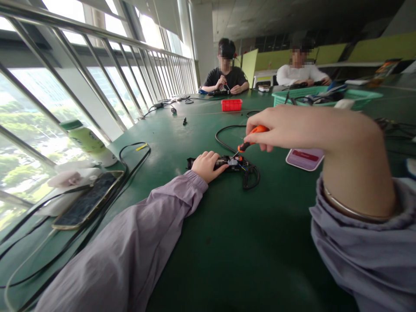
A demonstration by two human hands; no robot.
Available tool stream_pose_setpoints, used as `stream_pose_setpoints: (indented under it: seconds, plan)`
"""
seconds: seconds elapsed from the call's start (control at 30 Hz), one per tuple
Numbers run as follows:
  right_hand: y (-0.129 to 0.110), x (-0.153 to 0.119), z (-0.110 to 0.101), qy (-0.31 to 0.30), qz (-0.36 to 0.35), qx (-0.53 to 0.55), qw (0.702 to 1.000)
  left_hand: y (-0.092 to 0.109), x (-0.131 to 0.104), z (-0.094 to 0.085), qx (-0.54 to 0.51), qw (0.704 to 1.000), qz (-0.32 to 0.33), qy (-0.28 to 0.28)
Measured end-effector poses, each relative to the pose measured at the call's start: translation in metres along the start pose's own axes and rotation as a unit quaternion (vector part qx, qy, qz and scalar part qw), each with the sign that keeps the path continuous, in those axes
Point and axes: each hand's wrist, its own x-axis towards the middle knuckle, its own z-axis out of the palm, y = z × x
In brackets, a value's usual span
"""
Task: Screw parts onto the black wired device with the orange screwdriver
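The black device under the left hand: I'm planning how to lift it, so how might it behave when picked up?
The black device will probably stay stiff: its long body lies straight under the left hand. The black cable looped by its right end looks thin and may flop or trail. With inner parts exposed there, small pieces could shift.

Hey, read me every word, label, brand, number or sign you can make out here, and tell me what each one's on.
None can be read.
Green bottle: dark marks, too blurred.
Purple item with a red band: no legible lettering.
Yellow cable tag: too small.
Screwdriver and black device: no readable markings.
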Motion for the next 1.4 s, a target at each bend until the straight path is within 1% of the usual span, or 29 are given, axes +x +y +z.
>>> stream_pose_setpoints:
  seconds: [0.07,0.1,0.13,0.23,0.3,0.37,0.5,0.57,0.73,0.8,0.87,0.97,1.0,1.07,1.17,1.23,1.4]
  plan:
    - [-0.004,0.000,-0.001,-0.040,0.021,0.010,0.999,0.001,0.000,0.000,0.002,1.000,-0.001,0.000]
    - [-0.006,0.000,0.000,-0.047,0.023,0.010,0.999,0.001,0.000,0.000,0.003,1.000,-0.001,0.000]
    - [-0.006,0.000,0.000,-0.035,0.019,0.007,0.999,0.001,0.000,0.000,0.002,1.000,-0.001,-0.001]
    - [-0.001,0.001,0.003,0.036,-0.001,-0.019,0.999,0.001,0.000,-0.001,0.000,1.000,0.000,-0.004]
    - [0.003,0.002,0.004,0.057,-0.004,-0.035,0.998,0.001,0.001,-0.001,0.000,1.000,0.000,-0.005]
    - [0.005,0.002,0.004,0.047,-0.001,-0.033,0.998,0.001,0.001,0.000,0.001,1.000,0.000,-0.004]
    - [0.001,0.002,0.002,-0.001,0.012,-0.010,1.000,0.000,0.001,0.001,0.007,1.000,0.001,0.001]
    - [-0.001,0.002,0.002,-0.007,0.010,-0.007,1.000,-0.001,0.001,0.002,0.009,1.000,0.003,0.003]
    - [0.000,0.002,0.002,0.041,-0.016,-0.040,0.998,-0.002,0.001,0.003,0.004,1.000,0.007,0.006]
    - [0.001,0.001,0.002,0.050,-0.022,-0.049,0.997,-0.001,0.001,0.002,0.003,1.000,0.005,0.003]
    - [0.002,0.001,0.002,0.034,-0.010,-0.038,0.999,0.000,0.001,0.001,0.001,1.000,0.002,-0.001]
    - [0.004,0.001,0.001,-0.012,0.015,0.008,1.000,0.001,0.001,-0.001,0.001,1.000,0.000,-0.007]
    - [0.005,0.002,0.001,-0.017,0.020,0.016,1.000,0.001,0.001,-0.001,0.002,1.000,-0.001,-0.008]
    - [0.005,0.002,0.002,0.002,0.015,0.006,1.000,0.002,0.000,-0.002,0.003,1.000,-0.003,-0.009]
    - [0.005,0.003,0.002,0.045,-0.017,-0.027,0.998,0.002,0.000,-0.002,0.001,1.000,-0.003,-0.007]
    - [0.003,0.003,0.003,0.053,-0.025,-0.027,0.998,0.003,0.001,-0.001,0.000,1.000,-0.001,-0.006]
    - [-0.001,0.004,0.002,-0.012,0.004,0.009,1.000,0.002,0.001,-0.001,0.005,1.000,-0.002,-0.002]
